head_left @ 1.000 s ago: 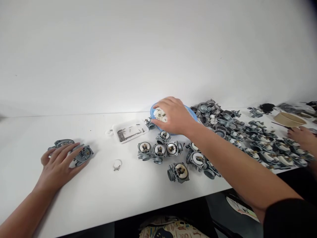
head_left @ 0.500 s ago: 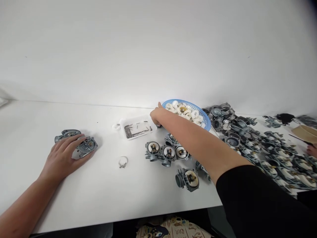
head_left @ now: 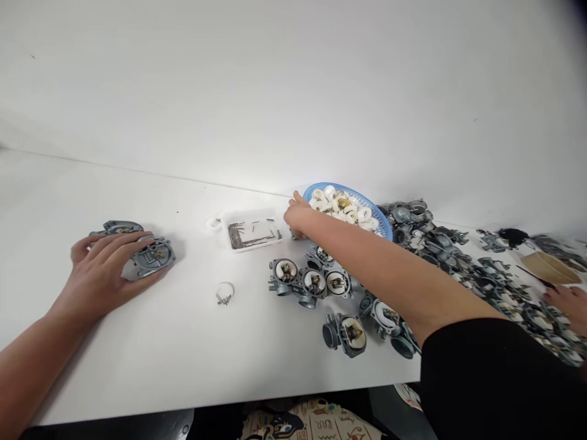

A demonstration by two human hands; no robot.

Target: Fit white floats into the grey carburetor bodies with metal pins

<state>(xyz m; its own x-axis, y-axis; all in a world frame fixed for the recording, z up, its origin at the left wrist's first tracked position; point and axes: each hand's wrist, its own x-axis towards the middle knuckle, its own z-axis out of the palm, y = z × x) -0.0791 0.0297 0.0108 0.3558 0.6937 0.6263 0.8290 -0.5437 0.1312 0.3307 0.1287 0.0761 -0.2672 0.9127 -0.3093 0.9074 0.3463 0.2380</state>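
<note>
Left hand (head_left: 98, 275) lies flat, fingers spread, on a bare carburetor body (head_left: 147, 256); right hand (head_left: 298, 217) pinches at something unclear beside the blue basket (head_left: 383, 223), several fitted bodies (head_left: 314, 281) done, the heap (head_left: 481, 275) left

Bright, even light with glare on the white wall, soft shadows, and curved, dark-cornered wide-angle edges.
</note>
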